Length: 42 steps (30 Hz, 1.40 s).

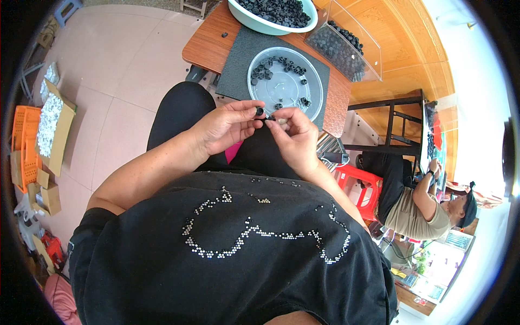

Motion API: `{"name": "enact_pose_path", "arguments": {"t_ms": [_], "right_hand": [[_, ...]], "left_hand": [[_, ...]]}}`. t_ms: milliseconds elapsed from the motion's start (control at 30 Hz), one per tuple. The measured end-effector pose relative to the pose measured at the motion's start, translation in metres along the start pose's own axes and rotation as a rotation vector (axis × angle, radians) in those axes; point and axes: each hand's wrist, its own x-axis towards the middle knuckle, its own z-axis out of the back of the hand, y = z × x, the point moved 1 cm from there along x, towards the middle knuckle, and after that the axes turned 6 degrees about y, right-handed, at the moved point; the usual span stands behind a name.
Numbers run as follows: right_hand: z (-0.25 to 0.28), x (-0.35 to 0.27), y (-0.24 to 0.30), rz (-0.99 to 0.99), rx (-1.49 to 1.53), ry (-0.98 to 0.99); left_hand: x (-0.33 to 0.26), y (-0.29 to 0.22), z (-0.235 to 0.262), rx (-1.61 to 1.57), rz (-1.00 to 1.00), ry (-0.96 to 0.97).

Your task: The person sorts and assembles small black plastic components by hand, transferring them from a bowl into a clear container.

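Note:
My left hand (230, 125) is closed in a pinch round a small black ring-shaped plastic part (259, 111). My right hand (297, 140) meets it, thumb and fingertips pressed together on a small black piece (270, 117) touching or close to that part; its exact shape is hidden by the fingers. Both hands are above my lap, just in front of a clear round plastic bowl (273, 93). Inside the bowl lie several loose black parts (263, 71), with a small cluster (304, 102) by its right side.
The bowl stands on a dark mat (234, 73) on a brown wooden table (203, 46). Behind are a pale green basin (250, 23) and a clear bin (374, 60), both holding black parts. A co-worker (417, 214) sits at right beside a red stool (355, 189). Boxes (64, 127) stand at left.

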Motion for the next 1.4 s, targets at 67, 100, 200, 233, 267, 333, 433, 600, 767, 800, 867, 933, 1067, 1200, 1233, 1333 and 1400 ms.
{"name": "enact_pose_path", "arguments": {"t_ms": [67, 100, 200, 233, 267, 333, 433, 600, 767, 800, 867, 933, 1067, 1200, 1233, 1333, 1400], "right_hand": [[0.0, 0.0, 0.009, 0.179, -0.345, 0.082], [-0.001, 0.001, 0.01, 0.179, -0.345, 0.083], [-0.003, 0.003, 0.013, 0.326, -0.395, 0.088], [-0.004, 0.003, 0.013, 0.309, -0.395, 0.082], [-0.004, 0.002, 0.013, 0.292, -0.395, 0.075], [-0.004, 0.0, 0.006, 0.232, -0.351, 0.05], [-0.004, 0.0, 0.007, 0.199, -0.341, 0.034], [-0.006, 0.003, 0.008, 0.312, -0.401, 0.021], [-0.007, 0.003, 0.01, 0.328, -0.414, 0.024], [-0.007, 0.003, 0.01, 0.329, -0.414, 0.024], [-0.006, 0.002, 0.009, 0.305, -0.414, 0.035], [-0.006, 0.002, 0.01, 0.321, -0.419, 0.031], [-0.007, 0.002, 0.009, 0.353, -0.4, 0.012], [-0.007, 0.002, 0.007, 0.36, -0.398, 0.005], [-0.007, 0.002, 0.007, 0.363, -0.396, 0.002], [-0.007, 0.002, 0.007, 0.374, -0.396, -0.002], [-0.007, 0.002, 0.008, 0.382, -0.398, -0.005]], "left_hand": [[0.0, 0.001, 0.0, -0.006, -0.005, 0.004], [-0.001, 0.001, -0.001, -0.006, -0.006, 0.004], [-0.001, 0.001, -0.002, -0.015, -0.003, 0.014], [-0.001, 0.002, 0.0, -0.019, -0.004, 0.017], [0.0, 0.002, 0.001, -0.022, -0.006, 0.021], [0.0, 0.002, 0.0, -0.01, -0.004, 0.018], [-0.001, 0.003, -0.001, 0.009, -0.012, 0.011], [0.001, 0.005, -0.001, 0.035, -0.023, 0.002], [-0.001, 0.005, -0.003, 0.167, -0.088, -0.031], [-0.001, 0.005, -0.005, 0.167, -0.088, -0.032], [-0.001, 0.004, -0.007, 0.188, -0.114, -0.042], [-0.001, 0.003, -0.009, 0.188, -0.112, -0.034], [-0.001, 0.006, -0.007, 0.11, -0.075, -0.031], [-0.002, 0.007, -0.007, 0.02, -0.049, -0.025], [-0.002, 0.007, -0.008, -0.007, -0.045, -0.031], [-0.002, 0.008, -0.006, -0.042, -0.038, -0.032], [-0.002, 0.008, -0.006, -0.05, -0.034, -0.027]]}}
